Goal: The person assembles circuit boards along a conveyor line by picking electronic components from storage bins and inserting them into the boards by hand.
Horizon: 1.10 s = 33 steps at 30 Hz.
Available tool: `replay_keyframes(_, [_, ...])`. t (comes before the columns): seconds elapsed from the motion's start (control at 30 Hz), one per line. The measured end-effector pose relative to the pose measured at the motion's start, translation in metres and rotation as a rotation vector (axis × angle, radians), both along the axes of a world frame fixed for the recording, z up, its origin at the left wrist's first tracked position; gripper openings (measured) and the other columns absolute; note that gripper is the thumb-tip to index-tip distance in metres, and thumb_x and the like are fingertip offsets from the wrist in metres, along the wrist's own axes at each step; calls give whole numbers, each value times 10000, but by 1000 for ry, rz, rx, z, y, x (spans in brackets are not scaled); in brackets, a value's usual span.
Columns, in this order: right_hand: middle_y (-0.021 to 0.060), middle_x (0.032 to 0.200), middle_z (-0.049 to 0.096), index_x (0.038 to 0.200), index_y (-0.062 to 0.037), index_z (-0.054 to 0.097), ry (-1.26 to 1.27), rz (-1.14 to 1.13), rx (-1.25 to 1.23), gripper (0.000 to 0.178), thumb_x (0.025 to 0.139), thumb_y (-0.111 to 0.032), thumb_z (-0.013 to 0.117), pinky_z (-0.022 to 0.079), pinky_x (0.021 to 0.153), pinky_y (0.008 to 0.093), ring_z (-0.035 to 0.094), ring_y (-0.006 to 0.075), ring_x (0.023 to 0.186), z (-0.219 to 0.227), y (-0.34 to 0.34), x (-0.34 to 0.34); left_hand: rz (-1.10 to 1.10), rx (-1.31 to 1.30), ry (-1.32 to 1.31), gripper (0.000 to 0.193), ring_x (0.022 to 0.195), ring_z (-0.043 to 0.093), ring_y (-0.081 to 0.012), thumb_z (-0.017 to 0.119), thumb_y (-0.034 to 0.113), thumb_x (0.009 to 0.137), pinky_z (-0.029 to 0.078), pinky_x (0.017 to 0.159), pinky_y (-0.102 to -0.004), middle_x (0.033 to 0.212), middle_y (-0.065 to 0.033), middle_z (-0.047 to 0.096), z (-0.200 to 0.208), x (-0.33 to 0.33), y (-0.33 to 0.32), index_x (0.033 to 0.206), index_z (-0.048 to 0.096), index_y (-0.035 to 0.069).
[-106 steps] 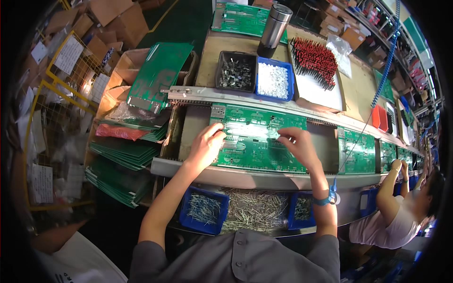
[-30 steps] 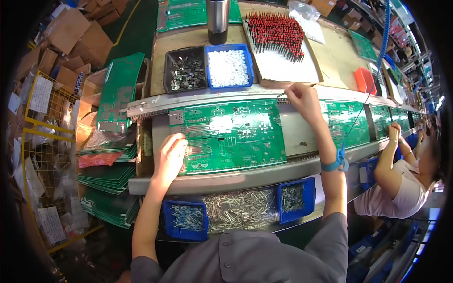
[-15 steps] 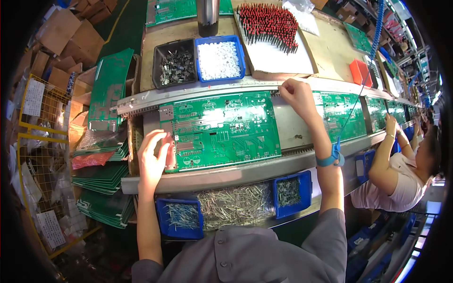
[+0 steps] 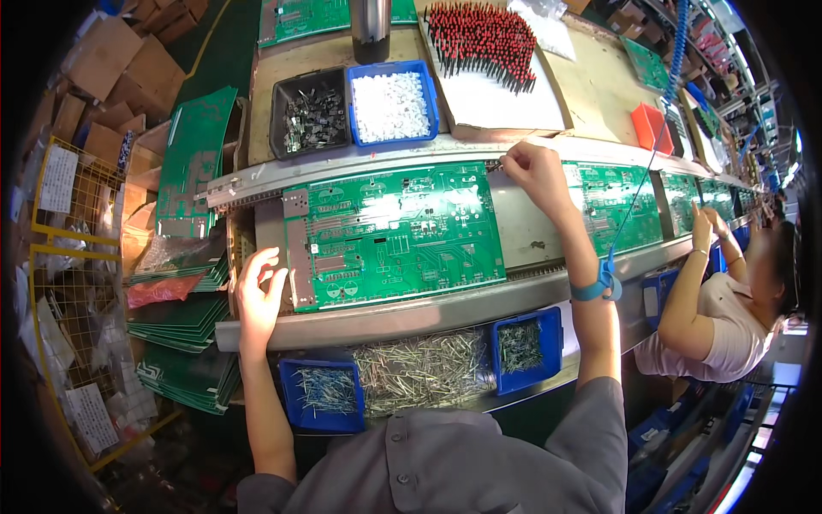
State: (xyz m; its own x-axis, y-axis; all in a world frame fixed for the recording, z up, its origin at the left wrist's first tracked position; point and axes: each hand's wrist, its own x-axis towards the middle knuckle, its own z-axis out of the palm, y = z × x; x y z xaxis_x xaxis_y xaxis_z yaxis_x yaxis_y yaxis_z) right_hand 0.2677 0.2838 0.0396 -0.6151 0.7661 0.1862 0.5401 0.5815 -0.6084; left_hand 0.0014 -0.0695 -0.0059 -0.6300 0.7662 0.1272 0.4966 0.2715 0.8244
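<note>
Resting on the conveyor rails, the board (image 4: 394, 233) lies between your hands: left hand (image 4: 257, 295) fingers spread at its left edge, right hand (image 4: 535, 171) pinching a small part at its top-right corner.

1 head view looks steeply down (fisheye, wide) from close above the green circuit board (image 4: 394, 231).

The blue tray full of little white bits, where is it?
In the head view, the blue tray of white bits sits on the brown shelf behind the green circuit board, right beside a black tray of small metal parts.
</note>
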Motion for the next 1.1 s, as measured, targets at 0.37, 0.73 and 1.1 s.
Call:
replay_keyframes(0.37, [119,619,618,783,52,625,-25,55,5,162,786,-110,628,453,540,272,567,131,542,-2,1,-1,8,-10,-13,317,926,572,-147,618,-12,818,506,794,-271,1068,-76,590,-2,0,0,1130,566,23])
replay_keyframes(0.73, [151,652,624,795,7,642,-162,79,156,172,792,-165,639,471,570,355,609,283,580,-1,-3,-5,17,-52,58,325,847,609,-158,643,1,794,514,759,-274,956,-83,633,4,5,5,1109,571,29])
replay_keyframes(1.1, [166,701,622,926,-51,654,-19,245,349,154,797,-132,632,465,556,389,605,324,609,32,-92,-20,56,84,-119,360,869,604,-145,648,16,807,528,732,-277,992,-85,624,-15,-6,-9,1152,546,30])
